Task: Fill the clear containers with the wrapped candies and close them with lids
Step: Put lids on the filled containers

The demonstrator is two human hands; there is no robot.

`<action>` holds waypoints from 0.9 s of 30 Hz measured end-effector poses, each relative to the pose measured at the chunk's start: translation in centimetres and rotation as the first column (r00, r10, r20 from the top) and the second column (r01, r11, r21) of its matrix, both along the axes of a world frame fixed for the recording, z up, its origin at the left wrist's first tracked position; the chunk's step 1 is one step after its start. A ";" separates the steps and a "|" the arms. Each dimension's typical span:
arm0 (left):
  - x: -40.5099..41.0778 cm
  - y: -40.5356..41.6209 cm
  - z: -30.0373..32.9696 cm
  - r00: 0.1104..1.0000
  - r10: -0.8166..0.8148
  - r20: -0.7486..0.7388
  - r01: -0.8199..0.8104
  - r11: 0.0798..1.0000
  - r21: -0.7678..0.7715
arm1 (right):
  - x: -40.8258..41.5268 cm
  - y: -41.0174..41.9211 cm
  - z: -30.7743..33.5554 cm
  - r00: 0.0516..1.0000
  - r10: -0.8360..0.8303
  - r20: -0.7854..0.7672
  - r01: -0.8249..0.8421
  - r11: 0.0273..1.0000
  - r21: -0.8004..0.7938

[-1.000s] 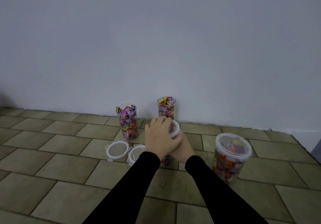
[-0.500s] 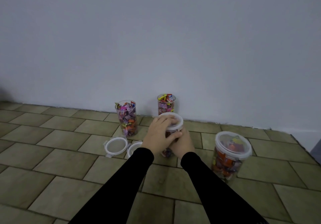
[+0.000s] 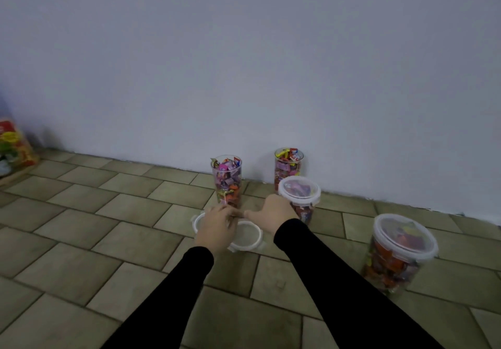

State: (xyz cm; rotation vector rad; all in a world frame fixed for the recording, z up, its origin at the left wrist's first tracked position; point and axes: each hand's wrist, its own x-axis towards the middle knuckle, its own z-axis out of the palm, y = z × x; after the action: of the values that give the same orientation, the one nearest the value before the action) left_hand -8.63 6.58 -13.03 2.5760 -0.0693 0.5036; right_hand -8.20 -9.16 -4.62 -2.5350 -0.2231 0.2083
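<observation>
Reaching over two loose lids (image 3: 245,236) on the tiled floor (image 3: 81,240), the left hand (image 3: 217,226) has curled fingers, its hold unclear, while the right hand (image 3: 273,213) rests relaxed beside a lidded candy jar (image 3: 299,194).
</observation>
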 end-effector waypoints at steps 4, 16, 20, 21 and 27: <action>-0.7 3.6 -0.6 0.981 0.057 -0.184 -0.039 0.994 0.103 | 1.5 3.3 -0.1 0.999 -0.014 0.030 0.010 0.994 0.111; 1.5 9.5 -1.0 0.924 0.021 -0.381 0.175 0.865 0.471 | 8.4 9.7 -2.8 0.985 -0.168 0.035 0.134 0.882 0.453; 2.3 11.3 -1.3 0.918 -0.117 -0.379 0.273 0.879 0.390 | 9.5 10.7 -3.1 0.980 -0.194 0.037 0.134 0.793 0.594; 2.5 11.7 -1.3 0.913 -0.154 -0.377 0.302 0.877 0.373 | 9.7 10.8 -3.2 0.980 -0.196 0.044 0.129 0.780 0.613; 3.2 13.4 -0.9 0.936 -0.314 -0.159 0.327 0.943 0.062 | 10.4 10.7 -3.6 0.975 -0.216 0.059 0.132 0.768 0.627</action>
State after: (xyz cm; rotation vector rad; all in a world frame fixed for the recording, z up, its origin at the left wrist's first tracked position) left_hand -5.46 19.97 -13.94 2.6067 -0.4631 0.1912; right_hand 2.16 1.50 -8.25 -1.8870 -0.0799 -0.0974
